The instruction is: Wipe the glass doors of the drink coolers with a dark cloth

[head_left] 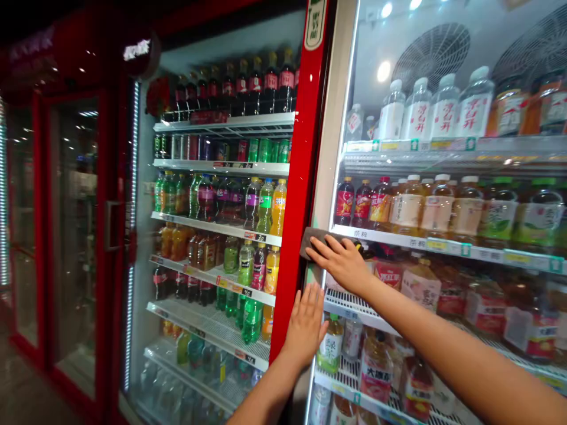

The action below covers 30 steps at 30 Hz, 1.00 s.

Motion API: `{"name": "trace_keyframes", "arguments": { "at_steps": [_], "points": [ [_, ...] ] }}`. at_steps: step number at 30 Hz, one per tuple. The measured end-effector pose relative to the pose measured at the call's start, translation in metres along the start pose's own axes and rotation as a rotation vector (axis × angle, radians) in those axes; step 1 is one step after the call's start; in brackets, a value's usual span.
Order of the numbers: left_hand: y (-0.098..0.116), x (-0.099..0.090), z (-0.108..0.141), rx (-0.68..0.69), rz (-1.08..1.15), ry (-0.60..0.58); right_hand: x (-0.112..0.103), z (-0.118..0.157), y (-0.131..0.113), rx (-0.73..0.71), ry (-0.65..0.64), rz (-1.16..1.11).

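Observation:
My right hand reaches up from the lower right and lies over a dark grey flat pad, with its fingers around the pad's edge. The pad rests against the pale door frame of the right-hand drinks fridge. Lower and to the left, my left hand is spread flat, fingers pointing up, on the edge between the red frame and the pale one. Nothing is seen in my left hand. What lies beneath both palms is hidden.
Behind glass on the right, shelves hold several bottles. The left fridge has shelves of bottles and cans. Farther left stand red-framed doors with a metal handle, over a dark floor.

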<state>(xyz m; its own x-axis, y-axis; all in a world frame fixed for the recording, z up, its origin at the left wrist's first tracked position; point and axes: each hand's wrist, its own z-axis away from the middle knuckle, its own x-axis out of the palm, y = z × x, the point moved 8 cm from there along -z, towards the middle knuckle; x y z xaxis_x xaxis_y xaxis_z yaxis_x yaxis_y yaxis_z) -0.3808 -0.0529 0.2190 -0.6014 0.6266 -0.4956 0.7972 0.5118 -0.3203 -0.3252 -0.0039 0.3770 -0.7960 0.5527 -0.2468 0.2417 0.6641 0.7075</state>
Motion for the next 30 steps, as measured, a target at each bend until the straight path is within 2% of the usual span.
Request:
{"name": "trace_keyframes", "arguments": {
  "at_steps": [2, 4, 9, 11, 14, 17, 19, 21, 24, 26, 28, 30],
  "points": [
    [-0.006, -0.010, -0.017, -0.013, -0.021, 0.000, -0.004, -0.024, 0.026, 0.068, -0.011, 0.011],
    [-0.010, -0.015, -0.030, -0.026, -0.038, -0.005, -0.007, -0.033, 0.036, 0.115, -0.015, 0.016],
    [-0.021, -0.016, -0.039, 0.047, -0.060, -0.029, -0.004, -0.016, 0.015, 0.034, -0.035, 0.000],
    [-0.028, -0.020, -0.041, 0.117, -0.077, -0.002, -0.003, -0.019, 0.020, 0.011, -0.051, -0.004],
    [-0.043, -0.030, -0.055, 0.227, -0.105, 0.049, -0.007, -0.048, 0.056, 0.082, -0.052, 0.033],
    [-0.060, -0.040, -0.079, 0.320, -0.114, 0.092, -0.015, -0.085, 0.101, 0.276, -0.043, 0.097],
    [-0.073, -0.046, -0.094, 0.346, -0.106, 0.123, -0.018, -0.097, 0.114, 0.393, -0.029, 0.135],
    [-0.086, -0.050, -0.107, 0.348, -0.086, 0.148, -0.019, -0.096, 0.106, 0.449, -0.011, 0.156],
    [-0.104, -0.051, -0.118, 0.349, -0.038, 0.160, -0.013, -0.083, 0.076, 0.444, -0.018, 0.179],
    [-0.113, -0.051, -0.123, 0.384, -0.007, 0.164, -0.010, -0.078, 0.064, 0.442, -0.043, 0.205],
    [-0.119, -0.052, -0.129, 0.432, 0.014, 0.181, -0.010, -0.086, 0.070, 0.463, -0.076, 0.231],
    [-0.124, -0.053, -0.139, 0.459, 0.031, 0.206, -0.013, -0.105, 0.091, 0.516, -0.111, 0.254]
  ]
}}
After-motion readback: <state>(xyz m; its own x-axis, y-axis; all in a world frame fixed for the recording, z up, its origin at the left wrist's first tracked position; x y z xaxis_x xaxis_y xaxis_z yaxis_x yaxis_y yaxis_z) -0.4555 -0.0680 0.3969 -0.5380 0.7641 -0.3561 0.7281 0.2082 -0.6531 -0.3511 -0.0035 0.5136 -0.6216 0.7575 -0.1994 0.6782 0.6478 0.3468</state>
